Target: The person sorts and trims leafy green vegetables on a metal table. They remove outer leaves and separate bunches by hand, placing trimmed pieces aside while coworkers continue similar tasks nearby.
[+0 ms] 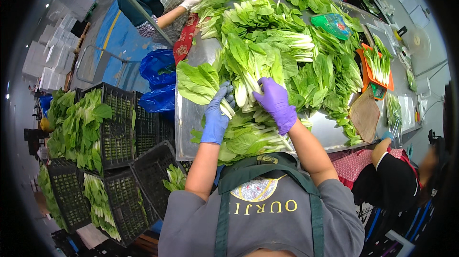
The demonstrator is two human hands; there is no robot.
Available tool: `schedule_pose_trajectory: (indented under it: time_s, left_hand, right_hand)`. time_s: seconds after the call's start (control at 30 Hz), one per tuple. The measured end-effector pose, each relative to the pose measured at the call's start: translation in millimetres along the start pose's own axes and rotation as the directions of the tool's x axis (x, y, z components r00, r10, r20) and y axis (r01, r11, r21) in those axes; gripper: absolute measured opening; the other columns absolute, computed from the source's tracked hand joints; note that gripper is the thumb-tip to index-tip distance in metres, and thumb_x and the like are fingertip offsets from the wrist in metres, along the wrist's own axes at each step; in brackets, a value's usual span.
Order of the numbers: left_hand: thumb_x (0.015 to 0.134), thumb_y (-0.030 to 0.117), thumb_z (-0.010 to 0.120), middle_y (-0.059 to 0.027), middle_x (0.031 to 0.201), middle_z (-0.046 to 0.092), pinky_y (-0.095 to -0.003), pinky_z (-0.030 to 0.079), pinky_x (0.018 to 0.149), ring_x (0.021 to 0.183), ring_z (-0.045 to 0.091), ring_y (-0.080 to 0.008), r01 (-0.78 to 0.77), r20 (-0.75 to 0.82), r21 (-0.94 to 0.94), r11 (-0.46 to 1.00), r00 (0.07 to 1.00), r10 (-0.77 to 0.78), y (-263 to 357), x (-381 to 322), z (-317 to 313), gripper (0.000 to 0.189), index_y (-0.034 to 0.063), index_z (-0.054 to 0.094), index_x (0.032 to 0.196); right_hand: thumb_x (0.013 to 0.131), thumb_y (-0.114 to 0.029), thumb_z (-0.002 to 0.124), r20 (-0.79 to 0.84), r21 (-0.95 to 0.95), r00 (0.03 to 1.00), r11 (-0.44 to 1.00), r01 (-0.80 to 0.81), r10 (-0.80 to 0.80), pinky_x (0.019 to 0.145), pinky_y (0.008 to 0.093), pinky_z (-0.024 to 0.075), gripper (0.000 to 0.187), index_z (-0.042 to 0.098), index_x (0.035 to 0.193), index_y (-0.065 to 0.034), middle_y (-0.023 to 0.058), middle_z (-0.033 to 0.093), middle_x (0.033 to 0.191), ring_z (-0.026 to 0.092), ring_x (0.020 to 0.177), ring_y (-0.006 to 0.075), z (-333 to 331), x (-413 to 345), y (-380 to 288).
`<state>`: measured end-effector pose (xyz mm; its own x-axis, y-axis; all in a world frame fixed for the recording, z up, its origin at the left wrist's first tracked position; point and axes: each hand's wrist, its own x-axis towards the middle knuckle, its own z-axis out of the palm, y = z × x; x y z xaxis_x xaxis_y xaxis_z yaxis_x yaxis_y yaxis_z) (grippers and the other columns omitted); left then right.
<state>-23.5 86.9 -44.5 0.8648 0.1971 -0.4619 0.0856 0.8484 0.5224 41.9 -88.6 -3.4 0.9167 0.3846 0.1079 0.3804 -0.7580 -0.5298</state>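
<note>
My left hand (217, 113), in a blue glove, grips the pale stem end of a leafy green (200, 81) above the metal table's near left part. My right hand (275, 101), in a purple glove, has its thumb and fingers at the white stems of another leafy green (247, 63) on the heap; whether it grips them I cannot tell. Under and between my hands lies a pile of the same leafy greens (247, 140), near the table edge by my apron. More bunches (290, 43) are heaped beyond my hands.
Black plastic crates (118, 128) of greens are stacked left of the metal table (184, 142), beside a blue plastic bag (157, 77). An orange scale (367, 68) bearing greens and a green basket (331, 25) are to the right. Co-workers stand around the table, one (157, 2) at upper left.
</note>
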Motion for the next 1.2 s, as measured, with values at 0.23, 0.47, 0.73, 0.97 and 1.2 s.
schedule_pose_trajectory:
  time_s: [0.23,0.47,0.73,0.97,1.2]
  left_hand:
    - [0.084,0.015,0.064,-0.0003,0.089,0.066,-0.022,0.046,0.059,0.066,0.054,-0.0089,-0.007,0.063,-0.063,0.998,0.998,0.011,3.0,-11.8,-1.4,0.028,0.0098,0.06,0.112]
    - [0.087,0.013,0.06,-0.0068,0.106,0.064,-0.0282,0.05,0.078,0.089,0.061,-0.016,0.054,0.179,-0.042,0.998,0.983,-0.045,-10.3,-11.6,24.8,0.033,0.0057,0.054,0.12]
    - [0.087,0.005,0.059,-0.0137,0.114,0.058,-0.0341,0.05,0.09,0.103,0.058,-0.0239,0.124,0.217,-0.101,0.987,0.971,-0.1,-27.2,-11.1,64.5,0.036,-0.0008,0.048,0.121]
    - [0.087,0.004,0.058,-0.0129,0.108,0.059,-0.0359,0.051,0.089,0.099,0.059,-0.024,0.191,0.251,-0.167,0.967,0.957,-0.146,-21.0,-16.8,72.3,0.031,-0.0012,0.051,0.117]
    - [0.089,0.013,0.058,-0.0076,0.104,0.062,-0.0352,0.053,0.082,0.093,0.062,-0.0188,0.054,0.21,-0.15,0.987,0.977,-0.022,-8.0,-27.4,35.6,0.033,0.003,0.051,0.12]
  right_hand:
    - [0.081,-0.02,0.067,0.423,0.855,0.89,0.252,-0.454,0.168,0.054,0.0171,0.0398,0.029,0.062,0.102,-0.0001,0.0019,0.064,0.079,0.054,0.06,0.0046,-39.3,4.1,33.6]
    - [0.079,-0.012,0.07,0.227,0.881,0.958,0.382,-0.279,0.176,0.054,0.0178,0.0389,0.025,0.061,0.099,0.0004,-0.0004,0.061,0.079,0.048,0.059,0.0034,-47.8,-12.9,21.3]
    - [0.07,-0.012,0.076,-0.183,0.569,0.982,0.819,0.072,0.041,0.051,0.0207,0.0399,0.028,0.059,0.091,-0.0027,0.0011,0.056,0.076,0.044,0.053,0.0054,-40.1,-31.8,-7.4]
    - [0.075,-0.011,0.074,-0.072,0.761,0.984,0.646,-0.052,0.164,0.054,0.0204,0.0406,0.022,0.059,0.088,-0.002,-0.0015,0.055,0.072,0.046,0.059,0.0039,-30.1,-34.5,-8.9]
    - [0.075,-0.004,0.072,-0.26,0.728,0.938,0.592,0.347,-0.23,0.057,0.0239,0.045,0.014,0.06,0.083,-0.0022,0.0064,0.062,0.076,0.057,0.063,0.0112,-12.2,-66.9,-18.8]
